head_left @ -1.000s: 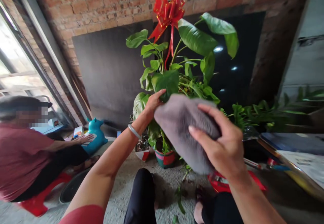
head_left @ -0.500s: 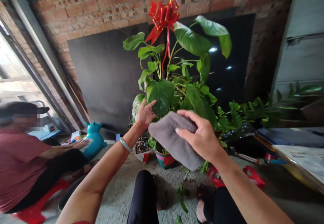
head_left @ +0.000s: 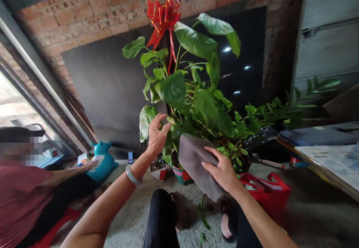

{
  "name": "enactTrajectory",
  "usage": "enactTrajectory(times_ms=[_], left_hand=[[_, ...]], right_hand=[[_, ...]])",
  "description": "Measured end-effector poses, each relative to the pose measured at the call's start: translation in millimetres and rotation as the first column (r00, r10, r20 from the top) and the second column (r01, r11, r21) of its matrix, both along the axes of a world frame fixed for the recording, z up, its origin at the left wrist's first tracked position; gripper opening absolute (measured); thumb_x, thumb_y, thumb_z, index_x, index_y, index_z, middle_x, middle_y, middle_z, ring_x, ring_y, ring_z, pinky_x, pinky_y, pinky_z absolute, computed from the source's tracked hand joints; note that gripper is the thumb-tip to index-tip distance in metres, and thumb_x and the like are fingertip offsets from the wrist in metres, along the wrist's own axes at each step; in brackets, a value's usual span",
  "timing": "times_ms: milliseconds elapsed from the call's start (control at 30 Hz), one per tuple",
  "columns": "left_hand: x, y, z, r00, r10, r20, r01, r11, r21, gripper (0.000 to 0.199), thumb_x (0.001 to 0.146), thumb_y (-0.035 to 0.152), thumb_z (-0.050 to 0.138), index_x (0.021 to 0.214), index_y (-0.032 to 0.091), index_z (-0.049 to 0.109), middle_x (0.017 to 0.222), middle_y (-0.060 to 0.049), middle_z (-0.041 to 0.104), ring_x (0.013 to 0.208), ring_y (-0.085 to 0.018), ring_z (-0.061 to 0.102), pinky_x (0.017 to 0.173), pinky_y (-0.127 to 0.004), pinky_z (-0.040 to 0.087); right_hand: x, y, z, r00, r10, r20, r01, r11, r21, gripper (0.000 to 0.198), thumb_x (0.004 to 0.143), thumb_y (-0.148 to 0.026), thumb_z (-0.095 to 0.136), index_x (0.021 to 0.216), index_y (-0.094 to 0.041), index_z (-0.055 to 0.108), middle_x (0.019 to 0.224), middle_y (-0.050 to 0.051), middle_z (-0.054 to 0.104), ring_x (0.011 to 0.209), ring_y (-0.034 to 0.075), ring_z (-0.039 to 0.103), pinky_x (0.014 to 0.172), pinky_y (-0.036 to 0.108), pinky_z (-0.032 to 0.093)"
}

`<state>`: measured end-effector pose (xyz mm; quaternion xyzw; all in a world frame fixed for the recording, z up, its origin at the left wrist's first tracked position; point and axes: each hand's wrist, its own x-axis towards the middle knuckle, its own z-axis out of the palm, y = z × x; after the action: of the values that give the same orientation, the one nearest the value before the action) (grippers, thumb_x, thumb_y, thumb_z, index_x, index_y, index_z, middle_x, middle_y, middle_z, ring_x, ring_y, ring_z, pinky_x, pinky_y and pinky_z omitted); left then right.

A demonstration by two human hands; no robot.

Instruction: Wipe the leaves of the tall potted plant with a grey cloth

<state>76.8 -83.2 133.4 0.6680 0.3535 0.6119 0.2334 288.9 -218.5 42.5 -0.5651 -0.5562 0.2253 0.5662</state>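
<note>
My right hand [head_left: 223, 169] grips a folded grey cloth [head_left: 198, 166] between thumb and fingers, in front of the lower leaves. My left hand [head_left: 157, 134] is raised beside the plant, its fingers apart and slightly curved, with nothing in it. Whether its fingertips touch a leaf I cannot tell. The large leafy plant [head_left: 172, 89] stands in a green and red pot [head_left: 182, 175]. A red ribbon bow [head_left: 164, 14] is fixed at its top. To the left of my left hand hangs a pale, glossy leaf [head_left: 147, 121].
On the left sits a person [head_left: 22, 192] with a hand on a teal animal figure [head_left: 103, 158]. A phone [head_left: 130, 157] lies on the floor. At right are a red bag [head_left: 269, 192], another leafy plant [head_left: 269, 115] and a paper-covered table [head_left: 331, 158]. Dark panels [head_left: 106, 83] lean against the brick wall.
My left hand has come away from the big front leaf, lower and to the left. The cloth has dropped slightly in my right hand. The view has shifted right.
</note>
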Motion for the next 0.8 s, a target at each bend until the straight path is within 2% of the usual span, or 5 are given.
enactTrajectory(times_ms=[267, 500, 633, 700, 800], left_hand=[[71.6, -65.7, 30.4, 0.913, -0.377, -0.155, 0.372, 0.926, -0.062, 0.035, 0.088, 0.043, 0.075, 0.118, 0.026, 0.083, 0.137, -0.011, 0.075, 0.152, -0.036, 0.048, 0.125, -0.055, 0.037], [99.4, -59.5, 29.3, 0.908, -0.366, -0.202, 0.365, 0.93, -0.045, 0.051, 0.083, 0.035, 0.082, 0.133, 0.029, 0.076, 0.154, -0.009, 0.063, 0.155, -0.037, 0.042, 0.127, -0.06, 0.033], [107.0, -33.4, 12.6, 0.914, -0.4, -0.06, 0.385, 0.906, -0.174, 0.074, 0.076, 0.023, 0.078, 0.148, 0.02, 0.063, 0.159, -0.013, 0.058, 0.147, -0.036, 0.051, 0.121, -0.051, 0.044], [99.2, -31.2, -3.1, 0.897, -0.441, 0.014, 0.432, 0.871, -0.234, 0.079, 0.069, 0.017, 0.077, 0.147, 0.016, 0.062, 0.148, -0.014, 0.066, 0.136, -0.034, 0.06, 0.114, -0.047, 0.051], [76.4, -37.4, -27.8, 0.888, -0.457, 0.047, 0.447, 0.837, -0.316, 0.09, 0.059, 0.011, 0.077, 0.148, 0.012, 0.06, 0.131, -0.014, 0.074, 0.115, -0.031, 0.071, 0.102, -0.044, 0.058]], right_hand=[[77.4, -65.9, -13.9, 0.928, -0.348, -0.128, 0.326, 0.931, -0.166, 0.063, 0.062, -0.056, 0.077, 0.116, -0.023, 0.079, 0.112, 0.01, 0.083, 0.105, 0.038, 0.077, 0.094, 0.051, 0.061], [118.1, -58.8, 120.9, 0.657, -0.643, -0.393, 0.754, 0.556, 0.35, 0.071, 0.063, -0.044, 0.087, 0.132, -0.026, 0.078, 0.12, 0.009, 0.081, 0.112, 0.036, 0.074, 0.098, 0.051, 0.056], [89.0, 4.7, 158.7, 0.89, -0.34, -0.303, 0.453, 0.736, 0.503, 0.067, 0.069, -0.031, 0.081, 0.133, -0.015, 0.075, 0.126, 0.009, 0.08, 0.116, 0.03, 0.073, 0.108, 0.048, 0.053], [68.3, 19.3, 137.2, 0.966, -0.169, -0.193, 0.23, 0.906, 0.356, 0.061, 0.068, -0.026, 0.079, 0.128, -0.013, 0.077, 0.122, 0.01, 0.082, 0.113, 0.03, 0.075, 0.107, 0.047, 0.055], [55.3, -0.8, 85.6, 0.998, -0.061, -0.016, 0.062, 0.988, 0.14, 0.052, 0.07, -0.028, 0.077, 0.121, -0.018, 0.08, 0.118, 0.009, 0.083, 0.109, 0.031, 0.076, 0.104, 0.048, 0.057]])
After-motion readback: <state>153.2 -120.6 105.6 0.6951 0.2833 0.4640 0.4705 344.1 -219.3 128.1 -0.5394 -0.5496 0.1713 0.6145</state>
